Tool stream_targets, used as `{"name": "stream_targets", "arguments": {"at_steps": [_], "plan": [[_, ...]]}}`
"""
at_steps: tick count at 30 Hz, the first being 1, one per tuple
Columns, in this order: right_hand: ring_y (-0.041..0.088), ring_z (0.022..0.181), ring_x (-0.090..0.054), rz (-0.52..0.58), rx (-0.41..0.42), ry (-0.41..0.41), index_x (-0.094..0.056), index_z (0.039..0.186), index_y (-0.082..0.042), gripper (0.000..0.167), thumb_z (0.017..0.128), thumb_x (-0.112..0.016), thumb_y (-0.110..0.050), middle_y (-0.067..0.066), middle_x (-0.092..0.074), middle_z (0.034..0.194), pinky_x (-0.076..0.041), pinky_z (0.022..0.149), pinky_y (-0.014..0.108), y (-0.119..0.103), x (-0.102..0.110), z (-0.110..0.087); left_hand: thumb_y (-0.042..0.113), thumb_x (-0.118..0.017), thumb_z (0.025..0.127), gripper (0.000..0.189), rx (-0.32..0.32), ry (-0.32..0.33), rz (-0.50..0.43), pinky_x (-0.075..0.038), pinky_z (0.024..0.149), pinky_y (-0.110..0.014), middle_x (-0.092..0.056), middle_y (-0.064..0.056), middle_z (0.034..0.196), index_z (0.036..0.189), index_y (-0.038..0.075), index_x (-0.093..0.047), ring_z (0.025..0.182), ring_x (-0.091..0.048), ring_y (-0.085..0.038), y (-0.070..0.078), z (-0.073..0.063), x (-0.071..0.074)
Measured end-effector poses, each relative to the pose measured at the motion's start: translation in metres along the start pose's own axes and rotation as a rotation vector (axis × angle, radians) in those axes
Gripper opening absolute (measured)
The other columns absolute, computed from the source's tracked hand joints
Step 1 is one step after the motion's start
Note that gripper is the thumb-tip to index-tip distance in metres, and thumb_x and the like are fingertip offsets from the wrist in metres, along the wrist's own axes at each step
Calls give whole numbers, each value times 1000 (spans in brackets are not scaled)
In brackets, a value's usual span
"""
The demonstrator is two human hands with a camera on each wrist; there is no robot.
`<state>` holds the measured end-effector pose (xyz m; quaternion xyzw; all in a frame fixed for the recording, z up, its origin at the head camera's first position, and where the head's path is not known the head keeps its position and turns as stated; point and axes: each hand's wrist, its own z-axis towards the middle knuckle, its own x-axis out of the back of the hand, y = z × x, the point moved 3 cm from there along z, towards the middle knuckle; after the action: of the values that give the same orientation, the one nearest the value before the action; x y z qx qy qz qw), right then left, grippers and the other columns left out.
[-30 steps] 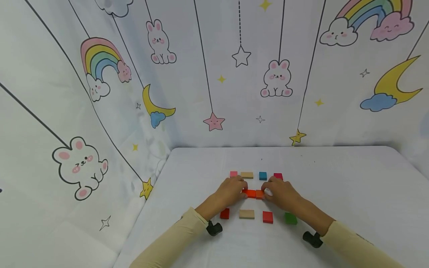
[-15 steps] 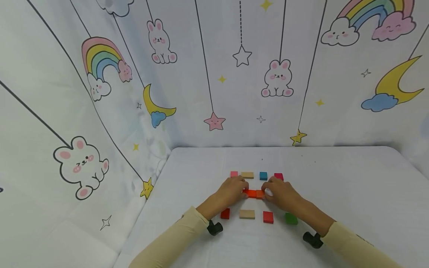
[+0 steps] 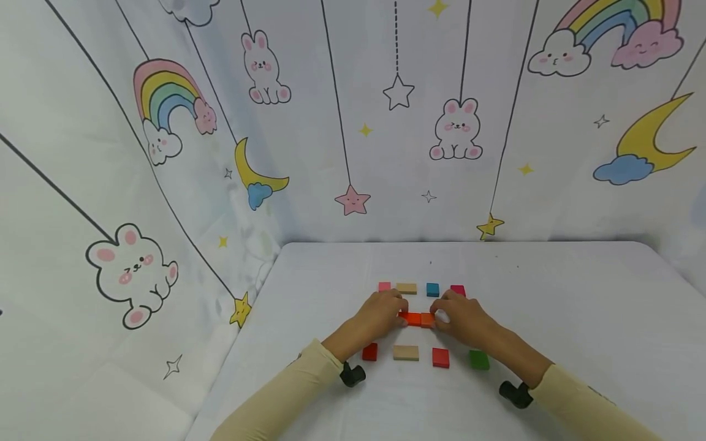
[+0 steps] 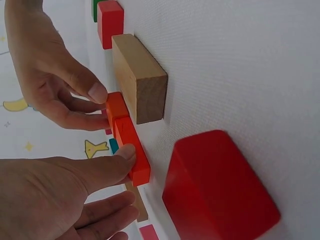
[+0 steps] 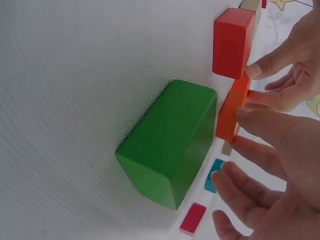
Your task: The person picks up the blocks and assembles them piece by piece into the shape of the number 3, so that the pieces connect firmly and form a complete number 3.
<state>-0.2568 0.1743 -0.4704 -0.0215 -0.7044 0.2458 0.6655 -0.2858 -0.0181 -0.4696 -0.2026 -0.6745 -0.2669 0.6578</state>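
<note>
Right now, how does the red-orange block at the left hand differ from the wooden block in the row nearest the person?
The red-orange block is brightly coloured; the wooden block is plain tan. The left hand pinches the red-orange block, while neither hand touches the wooden block. The wooden block sits nearer the person than the red-orange block. Both are oblong.

Ten blocks: two orange blocks in the middle; two red blocks and one green block near; one pink block, one blue block and one crimson block far; two tan blocks, one near, one far; one left hand, one right hand; three printed rabbits, two rainbows, two moons
</note>
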Motion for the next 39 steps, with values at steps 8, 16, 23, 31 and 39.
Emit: {"name": "stream_targets", "arguments": {"at_steps": [8, 16, 23, 31, 39], "plan": [[32, 108, -65, 15, 27, 67, -75, 119, -9, 33, 91, -85, -23, 16, -66, 119, -58, 90, 59, 12, 20, 5, 33, -80, 95, 25, 14, -11, 9, -53, 104, -33, -71, -1, 125, 117, 20, -78, 115, -64, -16, 0, 1, -1], [40, 107, -63, 18, -51, 64, -71, 124, -2, 38, 92, -82, -19, 26, -62, 120, -62, 79, 54, 52, 35, 16, 32, -80, 96, 25, 14, -10, 5, -53, 106, -36, -71, -2, 128, 118, 20, -78, 119, -64, -18, 0, 0, 1], [47, 113, -62, -16, -64, 63, -70, 127, 1, 38, 93, -79, -15, 29, -62, 119, -56, 88, 68, 79, 34, 21, 31, -79, 96, 24, -3, 6, -3, -54, 105, -35, -71, -2, 127, 117, 19, -78, 116, -64, -17, -1, -1, -1], [46, 113, -62, 0, -53, 42, -71, 126, 0, 36, 93, -79, -14, 28, -62, 118, -57, 86, 65, 83, 37, 23, 32, -79, 96, 24, 4, 4, -2, -53, 105, -34, -71, -1, 128, 117, 20, -78, 117, -64, -17, -1, -1, -2], [46, 112, -61, 1, -48, 25, -73, 122, -2, 31, 94, -78, -13, 28, -62, 117, -59, 83, 62, 79, 36, 24, 32, -79, 96, 25, 7, 0, -2, -53, 104, -34, -71, -1, 126, 118, 20, -78, 115, -64, -16, -1, -1, -1]]}}
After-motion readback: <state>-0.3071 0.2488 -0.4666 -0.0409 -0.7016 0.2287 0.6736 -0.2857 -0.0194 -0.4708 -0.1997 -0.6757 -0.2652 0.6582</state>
